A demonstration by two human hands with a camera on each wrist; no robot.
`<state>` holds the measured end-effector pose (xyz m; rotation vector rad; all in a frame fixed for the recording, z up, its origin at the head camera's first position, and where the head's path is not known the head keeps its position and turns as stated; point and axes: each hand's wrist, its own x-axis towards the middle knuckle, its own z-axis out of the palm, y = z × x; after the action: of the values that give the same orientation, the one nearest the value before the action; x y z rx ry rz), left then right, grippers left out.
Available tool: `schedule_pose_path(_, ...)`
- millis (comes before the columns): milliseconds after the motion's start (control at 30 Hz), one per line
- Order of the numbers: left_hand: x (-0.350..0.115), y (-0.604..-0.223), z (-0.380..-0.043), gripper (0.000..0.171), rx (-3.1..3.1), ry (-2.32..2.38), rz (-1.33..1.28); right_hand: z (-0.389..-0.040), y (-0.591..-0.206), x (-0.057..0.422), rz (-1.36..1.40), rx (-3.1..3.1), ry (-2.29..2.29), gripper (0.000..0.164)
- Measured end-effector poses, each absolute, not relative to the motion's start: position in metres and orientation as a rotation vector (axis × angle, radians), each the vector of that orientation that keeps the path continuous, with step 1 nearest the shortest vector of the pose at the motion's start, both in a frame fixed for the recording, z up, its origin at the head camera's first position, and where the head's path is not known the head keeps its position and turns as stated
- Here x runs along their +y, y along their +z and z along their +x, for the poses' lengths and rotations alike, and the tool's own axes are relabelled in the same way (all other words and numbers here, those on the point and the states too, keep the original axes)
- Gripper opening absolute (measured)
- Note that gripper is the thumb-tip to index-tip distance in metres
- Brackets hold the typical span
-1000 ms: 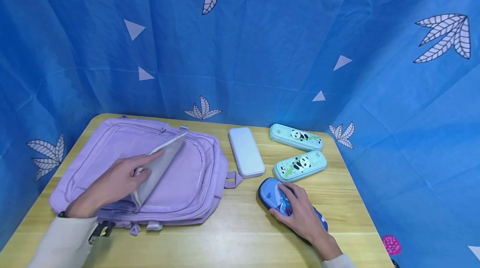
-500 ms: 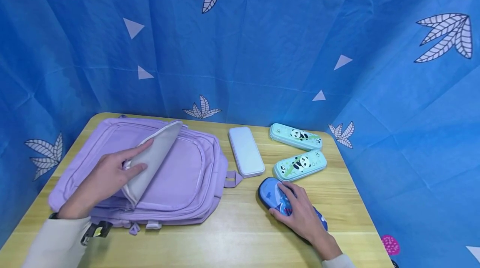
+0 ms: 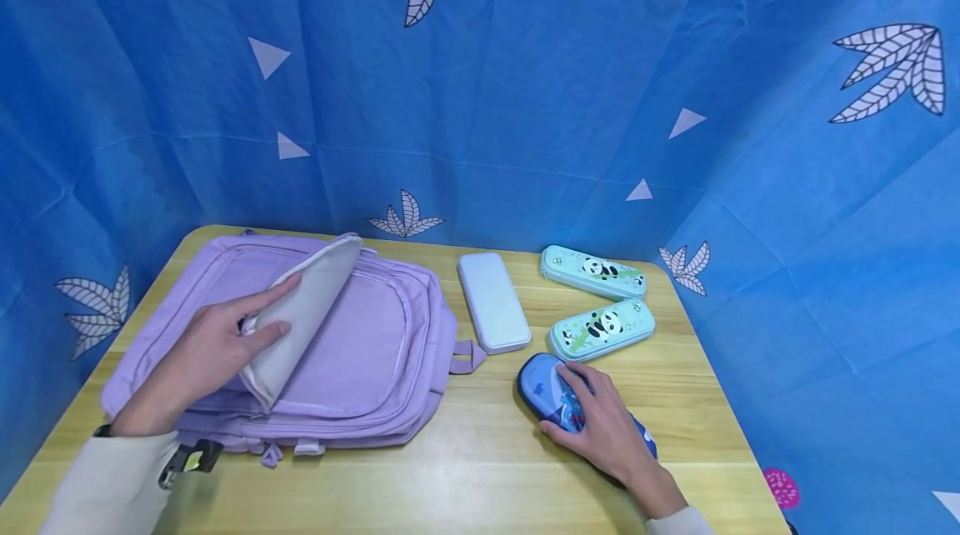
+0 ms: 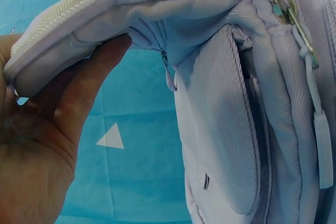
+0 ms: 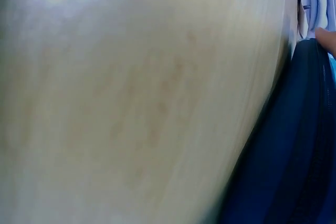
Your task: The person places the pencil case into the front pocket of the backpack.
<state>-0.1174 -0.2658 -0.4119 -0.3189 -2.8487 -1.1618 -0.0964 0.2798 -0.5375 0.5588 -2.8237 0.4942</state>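
A purple backpack (image 3: 367, 352) is lying on the left side of the desk (image 3: 375, 493), and its front flap (image 3: 318, 302) is standing raised. The person's left hand (image 3: 210, 343) is pinching the edge of that flap between thumb and fingers. The right hand (image 3: 603, 427) is gripping the one blue pencil case (image 3: 538, 381) from above, thumb on one side and fingers across the top, toward the desk's right side. Beyond it, two green panda cases (image 3: 600, 331) are lying near the right edge, and one white case (image 3: 493, 302) is resting between them and the single backpack. Compared with a second ago, the flap is leaning wider and the left hand is sitting farther left; the right hand is staying put.
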Motion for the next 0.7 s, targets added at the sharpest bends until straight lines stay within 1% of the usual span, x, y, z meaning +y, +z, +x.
schedule_pose_path(100, -0.266, -0.412, -0.118, 0.062, -2.854, -1.164, -0.313, -0.096, -0.537, 0.28, 0.574, -2.815, 0.47, 0.091)
schedule_pose_path(367, -0.266, -0.412, -0.117, 0.061, -2.84, -1.153, -0.319, -0.098, -0.535, 0.277, 0.588, -2.826, 0.467, 0.088)
schedule_pose_path(700, -0.267, -0.413, -0.116, 0.06, -2.822, -1.162, -0.326, -0.107, -0.533, 0.261, 0.653, -2.853, 0.463, 0.09)
